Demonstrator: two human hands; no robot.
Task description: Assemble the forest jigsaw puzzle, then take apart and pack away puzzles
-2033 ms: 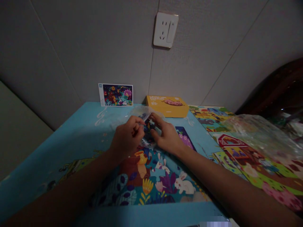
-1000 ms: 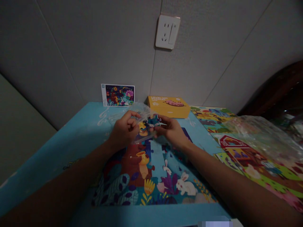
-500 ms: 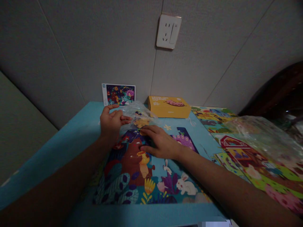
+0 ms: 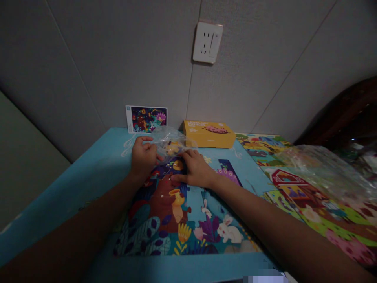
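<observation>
Jigsaw [image 4: 165,204] at lower centre is partly joined, middle gap unfilled; your left hand [image 4: 143,158] pinches the plastic bag [image 4: 167,134], your right hand [image 4: 200,171] touches pieces, thumb apart.

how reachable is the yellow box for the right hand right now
Probably yes: the yellow box is just beyond the right hand, with only the clear bag crowding its left side.

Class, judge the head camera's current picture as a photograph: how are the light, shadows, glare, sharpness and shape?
Head view: dim overall, corners darkest; forearms deep in shadow; soft glare streaks on the crumpled plastic at right; wall socket fairly crisp, lettering on the yellow box soft; wide-angle stretch towards the edges; a pixelated patch at bottom right.
</observation>
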